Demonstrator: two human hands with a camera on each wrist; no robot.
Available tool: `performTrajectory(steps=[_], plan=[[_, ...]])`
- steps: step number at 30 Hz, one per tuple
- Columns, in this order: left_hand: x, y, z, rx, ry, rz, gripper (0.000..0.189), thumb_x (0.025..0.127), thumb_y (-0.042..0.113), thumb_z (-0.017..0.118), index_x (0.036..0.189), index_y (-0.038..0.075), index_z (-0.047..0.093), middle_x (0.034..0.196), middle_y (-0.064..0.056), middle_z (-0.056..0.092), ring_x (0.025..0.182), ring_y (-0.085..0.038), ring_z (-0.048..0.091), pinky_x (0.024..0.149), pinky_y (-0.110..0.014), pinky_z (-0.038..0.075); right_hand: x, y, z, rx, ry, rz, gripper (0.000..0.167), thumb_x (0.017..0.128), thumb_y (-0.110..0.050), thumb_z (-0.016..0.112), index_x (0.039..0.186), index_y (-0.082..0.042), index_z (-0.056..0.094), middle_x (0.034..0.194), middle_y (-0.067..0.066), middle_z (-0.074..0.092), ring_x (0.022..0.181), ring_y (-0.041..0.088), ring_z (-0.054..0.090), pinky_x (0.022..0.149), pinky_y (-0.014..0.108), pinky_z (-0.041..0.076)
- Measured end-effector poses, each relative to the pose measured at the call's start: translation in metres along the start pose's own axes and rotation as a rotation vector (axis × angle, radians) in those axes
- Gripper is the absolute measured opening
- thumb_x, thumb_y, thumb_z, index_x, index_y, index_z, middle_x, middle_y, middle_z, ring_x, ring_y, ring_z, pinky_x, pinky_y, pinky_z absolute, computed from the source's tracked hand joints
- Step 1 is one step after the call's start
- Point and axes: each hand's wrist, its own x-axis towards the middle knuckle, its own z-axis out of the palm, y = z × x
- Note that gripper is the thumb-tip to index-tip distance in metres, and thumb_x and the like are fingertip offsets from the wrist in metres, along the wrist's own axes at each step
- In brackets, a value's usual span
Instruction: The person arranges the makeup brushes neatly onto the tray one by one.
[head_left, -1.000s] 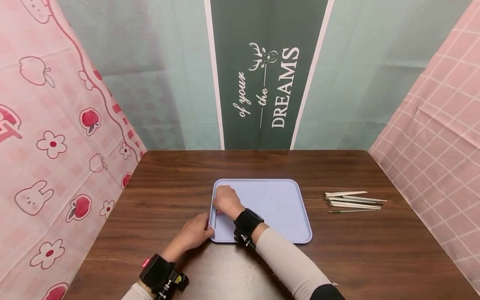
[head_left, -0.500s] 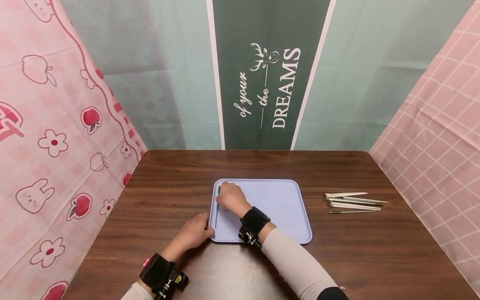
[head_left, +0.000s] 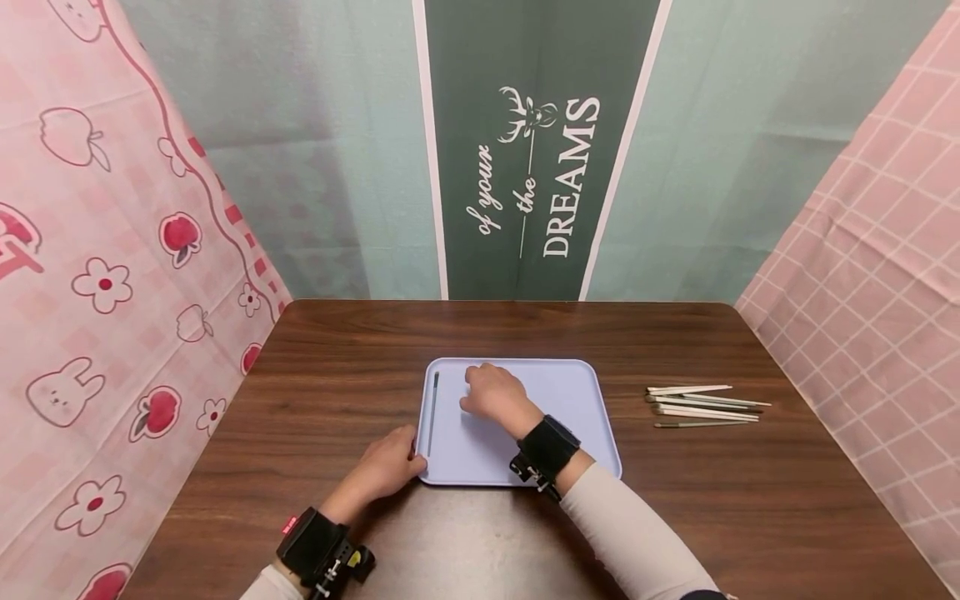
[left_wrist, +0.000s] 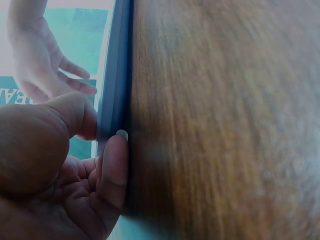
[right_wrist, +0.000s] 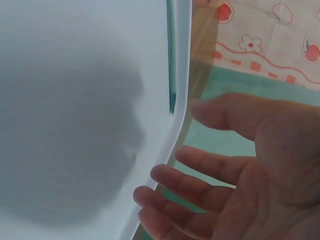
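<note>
A light blue tray (head_left: 555, 417) lies on the wooden table, and a slim paintbrush (head_left: 432, 414) rests in it along the left rim, bristle end away from me. My left hand (head_left: 390, 461) grips the tray's near left corner; in the left wrist view its thumb (left_wrist: 82, 115) is over the rim and a finger is against the outer side. Over the tray, to the right of the brush, hovers my right hand (head_left: 498, 397). Its fingers (right_wrist: 192, 185) are loosely spread and hold nothing in the right wrist view, where the brush's bristle end also shows.
On the table (head_left: 697, 492) to the right of the tray lies a loose bunch of several paintbrushes (head_left: 705, 406), pointing roughly sideways. A green curtain (head_left: 337, 167) stands behind the table, with pink cloths (head_left: 885, 275) at both sides.
My right hand has let go of the paintbrush beside the tray's left rim and moved right, leaving the whole brush in sight. My left hand stays on the corner.
</note>
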Motion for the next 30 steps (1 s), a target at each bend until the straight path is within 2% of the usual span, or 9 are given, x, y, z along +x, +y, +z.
performTrajectory(steps=[4, 8, 30], plan=[[0.0, 0.0, 0.0, 0.013, 0.006, 0.014, 0.018, 0.082, 0.012, 0.067, 0.083, 0.01, 0.049, 0.078, -0.002, 0.046, 0.068, -0.018, 0.045, 0.061, -0.034, 0.038, -0.008, 0.01, -0.003, -0.026, -0.026, 0.001, 0.038, 0.087, -0.025, 0.074, 0.12, -0.008, 0.068, 0.112, 0.011, 0.066, 0.101, 0.026, 0.063, 0.085, 0.043, 0.052], [0.0, -0.001, 0.0, 0.016, 0.003, 0.013, 0.018, 0.082, 0.012, 0.067, 0.083, 0.01, 0.049, 0.079, -0.002, 0.046, 0.069, -0.018, 0.045, 0.061, -0.035, 0.038, -0.015, 0.021, -0.003, -0.029, -0.035, 0.026, 0.042, 0.087, -0.025, 0.074, 0.124, -0.009, 0.067, 0.117, 0.01, 0.065, 0.107, 0.027, 0.062, 0.089, 0.044, 0.051], [0.001, -0.001, 0.0, 0.001, -0.013, -0.003, 0.015, 0.085, 0.013, 0.066, 0.089, 0.008, 0.052, 0.082, -0.003, 0.047, 0.071, -0.018, 0.046, 0.062, -0.034, 0.04, -0.067, 0.09, -0.017, -0.007, 0.032, 0.049, 0.052, 0.085, -0.024, 0.074, 0.131, -0.003, 0.062, 0.131, 0.019, 0.061, 0.118, 0.038, 0.059, 0.097, 0.052, 0.047]])
